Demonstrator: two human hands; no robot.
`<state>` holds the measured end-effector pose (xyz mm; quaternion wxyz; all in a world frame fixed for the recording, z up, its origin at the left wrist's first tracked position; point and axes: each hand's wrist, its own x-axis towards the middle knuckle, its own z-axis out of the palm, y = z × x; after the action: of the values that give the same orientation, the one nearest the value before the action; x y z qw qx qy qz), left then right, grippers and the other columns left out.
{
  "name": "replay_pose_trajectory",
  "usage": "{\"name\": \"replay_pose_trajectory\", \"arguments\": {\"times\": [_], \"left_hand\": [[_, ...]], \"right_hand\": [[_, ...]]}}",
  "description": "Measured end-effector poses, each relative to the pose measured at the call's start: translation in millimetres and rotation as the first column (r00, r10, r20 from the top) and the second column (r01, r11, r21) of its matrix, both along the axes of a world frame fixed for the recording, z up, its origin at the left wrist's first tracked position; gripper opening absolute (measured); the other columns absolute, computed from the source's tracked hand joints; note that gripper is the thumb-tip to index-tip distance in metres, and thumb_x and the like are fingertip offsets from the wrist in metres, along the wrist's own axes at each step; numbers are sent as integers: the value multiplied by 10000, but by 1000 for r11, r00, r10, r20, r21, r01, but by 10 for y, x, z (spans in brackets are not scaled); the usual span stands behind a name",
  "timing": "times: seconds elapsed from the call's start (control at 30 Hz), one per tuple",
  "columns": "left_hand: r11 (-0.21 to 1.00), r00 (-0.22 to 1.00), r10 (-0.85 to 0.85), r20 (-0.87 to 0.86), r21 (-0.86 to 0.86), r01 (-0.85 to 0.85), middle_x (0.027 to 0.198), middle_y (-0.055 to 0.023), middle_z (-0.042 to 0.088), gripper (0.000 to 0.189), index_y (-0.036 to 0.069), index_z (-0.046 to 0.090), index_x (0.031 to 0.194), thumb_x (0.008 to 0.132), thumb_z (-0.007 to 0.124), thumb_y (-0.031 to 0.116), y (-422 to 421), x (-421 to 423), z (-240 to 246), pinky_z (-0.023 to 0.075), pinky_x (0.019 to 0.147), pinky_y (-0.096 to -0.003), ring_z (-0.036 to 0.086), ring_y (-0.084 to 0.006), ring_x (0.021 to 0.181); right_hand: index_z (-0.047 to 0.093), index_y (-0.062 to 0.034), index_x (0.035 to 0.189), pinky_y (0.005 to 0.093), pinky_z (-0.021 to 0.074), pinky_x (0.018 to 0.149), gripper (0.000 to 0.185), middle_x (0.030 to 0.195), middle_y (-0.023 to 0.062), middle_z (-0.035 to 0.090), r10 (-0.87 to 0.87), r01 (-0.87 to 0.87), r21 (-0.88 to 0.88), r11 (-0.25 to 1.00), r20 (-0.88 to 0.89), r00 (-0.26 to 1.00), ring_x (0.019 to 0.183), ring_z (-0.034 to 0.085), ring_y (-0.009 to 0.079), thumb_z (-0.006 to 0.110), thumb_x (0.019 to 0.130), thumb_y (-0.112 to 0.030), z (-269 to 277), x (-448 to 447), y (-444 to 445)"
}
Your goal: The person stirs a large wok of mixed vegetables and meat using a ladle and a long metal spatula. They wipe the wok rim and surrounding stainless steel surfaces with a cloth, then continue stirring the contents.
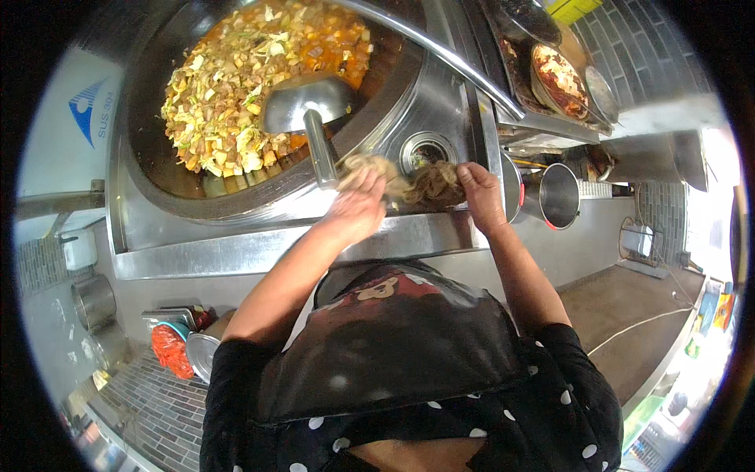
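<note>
A wrinkled brown cloth (437, 184) lies on the steel stove top near its front edge. My left hand (361, 203) is on the cloth's pale, blurred end, close to the ladle handle; my right hand (481, 192) pinches its darker right end. Beyond the cloth is a round drain (427, 151) with food scraps in it. A large wok (236, 200) holds diced vegetables and meat (230, 112) in reddish oil. A steel ladle (307, 103) rests bowl-down on the food, its handle reaching over the wok rim.
A long metal pipe (436, 47) slants above the wok and stove top. Right of the stove stand metal buckets (559, 194), with a bowl of reddish food (557, 82) on a shelf farther back. Low at the left are a red plastic bag (171, 351) and a round metal lid (202, 354).
</note>
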<state>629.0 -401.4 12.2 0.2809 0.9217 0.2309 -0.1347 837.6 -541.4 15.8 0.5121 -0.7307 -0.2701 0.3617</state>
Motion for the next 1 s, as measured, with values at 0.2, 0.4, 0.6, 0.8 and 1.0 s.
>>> {"name": "replay_pose_trajectory", "arguments": {"times": [0.2,0.4,0.6,0.8,1.0], "left_hand": [[996,973,49,223,59,-64,1482,-229,227,621,-22,307,1386,834,535,147,51,783,-187,195,1140,-373,180,-328,1398],[958,814,264,517,-43,-284,1369,-241,413,503,-37,451,1283,796,535,54,-135,568,-200,298,1100,-403,374,-361,1300],[934,757,326,566,-71,-349,1236,-218,540,349,-23,574,1099,752,579,13,-393,-116,-137,366,1045,-422,459,-369,1225],[887,659,379,649,-51,-459,1120,-181,611,291,21,592,1032,757,554,-65,-395,-643,-29,447,969,-403,554,-349,1123],[750,508,575,642,-165,-640,1108,-161,628,242,26,612,1005,808,503,-63,-321,-1382,88,452,953,-378,573,-308,1114]], "right_hand": [[578,1,970,291,459,744,124,869,16,606,-117,174,189,966,-279,953,816,573,141,535,919,-102,144,426,187],[549,-2,1196,269,398,914,295,1088,87,599,-82,-27,419,908,239,967,1030,540,164,536,924,-117,-188,609,1104],[545,2,1094,404,447,874,328,1131,169,542,418,-97,-415,905,908,14,1070,528,322,495,781,-86,-593,950,1805],[692,-50,865,354,506,738,202,911,121,669,665,47,-681,731,696,-270,882,634,291,516,831,-143,-495,995,1504],[682,-67,910,408,532,754,217,955,163,668,701,-185,-697,693,593,396,864,657,322,566,804,-218,343,376,930]]}}
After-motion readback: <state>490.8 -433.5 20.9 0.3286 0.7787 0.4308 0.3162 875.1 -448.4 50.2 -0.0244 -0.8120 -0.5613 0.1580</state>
